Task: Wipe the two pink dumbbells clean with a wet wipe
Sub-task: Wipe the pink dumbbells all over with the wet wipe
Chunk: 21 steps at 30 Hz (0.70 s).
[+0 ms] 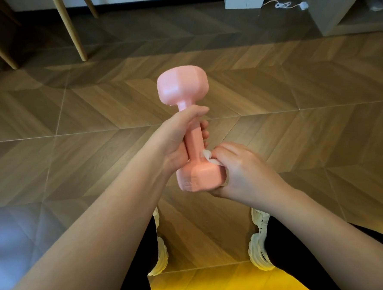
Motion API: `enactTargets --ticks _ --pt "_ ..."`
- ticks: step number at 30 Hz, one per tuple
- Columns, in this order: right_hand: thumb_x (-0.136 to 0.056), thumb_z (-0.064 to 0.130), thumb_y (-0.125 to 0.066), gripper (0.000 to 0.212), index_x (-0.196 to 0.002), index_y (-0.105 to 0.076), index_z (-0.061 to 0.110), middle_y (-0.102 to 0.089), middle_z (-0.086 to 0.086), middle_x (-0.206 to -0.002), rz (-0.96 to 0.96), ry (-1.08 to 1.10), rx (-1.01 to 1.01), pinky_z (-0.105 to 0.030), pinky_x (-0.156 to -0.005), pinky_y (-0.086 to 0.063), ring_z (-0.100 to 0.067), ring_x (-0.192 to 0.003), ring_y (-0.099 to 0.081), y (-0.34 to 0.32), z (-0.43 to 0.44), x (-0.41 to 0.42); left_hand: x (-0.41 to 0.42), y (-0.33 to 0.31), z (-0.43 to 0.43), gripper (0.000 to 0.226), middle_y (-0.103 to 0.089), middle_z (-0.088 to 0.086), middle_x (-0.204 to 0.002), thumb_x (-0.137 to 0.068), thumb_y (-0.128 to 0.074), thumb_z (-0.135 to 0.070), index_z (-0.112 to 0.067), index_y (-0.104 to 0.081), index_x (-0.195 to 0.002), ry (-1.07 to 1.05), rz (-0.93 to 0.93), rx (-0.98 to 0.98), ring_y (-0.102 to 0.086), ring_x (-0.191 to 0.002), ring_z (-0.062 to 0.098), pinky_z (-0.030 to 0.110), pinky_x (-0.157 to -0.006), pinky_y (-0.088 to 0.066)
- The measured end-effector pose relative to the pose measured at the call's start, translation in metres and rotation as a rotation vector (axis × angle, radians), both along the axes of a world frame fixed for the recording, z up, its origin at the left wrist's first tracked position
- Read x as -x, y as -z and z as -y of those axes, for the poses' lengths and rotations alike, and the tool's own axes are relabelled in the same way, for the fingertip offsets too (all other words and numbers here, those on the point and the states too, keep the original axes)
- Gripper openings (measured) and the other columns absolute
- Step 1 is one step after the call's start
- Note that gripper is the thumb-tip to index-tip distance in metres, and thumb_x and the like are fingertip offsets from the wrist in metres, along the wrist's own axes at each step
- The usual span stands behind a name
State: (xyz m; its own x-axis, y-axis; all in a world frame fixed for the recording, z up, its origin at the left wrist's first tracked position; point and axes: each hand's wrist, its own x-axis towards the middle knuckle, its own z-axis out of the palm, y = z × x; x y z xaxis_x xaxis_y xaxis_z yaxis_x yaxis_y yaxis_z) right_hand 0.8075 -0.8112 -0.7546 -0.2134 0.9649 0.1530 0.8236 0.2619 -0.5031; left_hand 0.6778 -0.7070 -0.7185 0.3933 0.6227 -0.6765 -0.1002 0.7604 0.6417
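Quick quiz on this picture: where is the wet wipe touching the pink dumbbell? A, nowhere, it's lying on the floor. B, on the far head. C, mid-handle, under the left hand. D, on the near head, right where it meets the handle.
D: the right hand pinches the wet wipe against the near head of the pink dumbbell, beside the handle, which the left hand grips.

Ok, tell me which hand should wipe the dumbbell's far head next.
Probably right: the right hand pinches the wet wipe against the near head of the dumbbell, while the left hand grips the handle, holding it up.
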Motion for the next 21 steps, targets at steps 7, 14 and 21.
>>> enactTargets --ticks 7,14,21 --pt "-0.061 0.031 -0.087 0.041 -0.088 -0.063 0.012 -0.058 0.003 -0.083 0.013 0.007 -0.010 -0.022 -0.068 -0.033 -0.020 -0.077 -0.058 0.0011 0.0018 -0.0015 0.0017 0.0025 0.0013 0.018 -0.051 0.006 -0.081 -0.090 -0.063 -0.018 -0.017 -0.046 -0.084 0.038 0.011 0.040 -0.042 -0.058 0.013 0.029 -0.066 -0.037" --pt "-0.061 0.020 -0.085 0.037 -0.090 -0.066 0.008 -0.061 -0.004 -0.083 0.048 0.017 -0.016 -0.037 -0.068 -0.050 -0.028 -0.077 -0.061 -0.0013 -0.0005 -0.0049 0.0004 -0.0001 0.0013 0.021 -0.049 0.001 -0.072 -0.087 -0.068 -0.021 -0.017 -0.050 -0.076 -0.037 -0.022 0.005 -0.048 -0.071 0.017 0.033 -0.078 -0.039" --pt "-0.058 0.029 -0.089 0.043 -0.084 -0.060 0.013 -0.042 0.012 -0.081 -0.038 -0.028 -0.030 -0.017 -0.066 -0.021 -0.012 -0.076 -0.044 -0.0052 0.0009 0.0027 -0.0003 -0.0040 0.0004 0.030 -0.039 -0.007 -0.049 -0.090 -0.064 -0.025 -0.021 -0.043 -0.068 0.003 0.059 0.022 -0.035 -0.041 0.009 0.020 -0.046 -0.033"
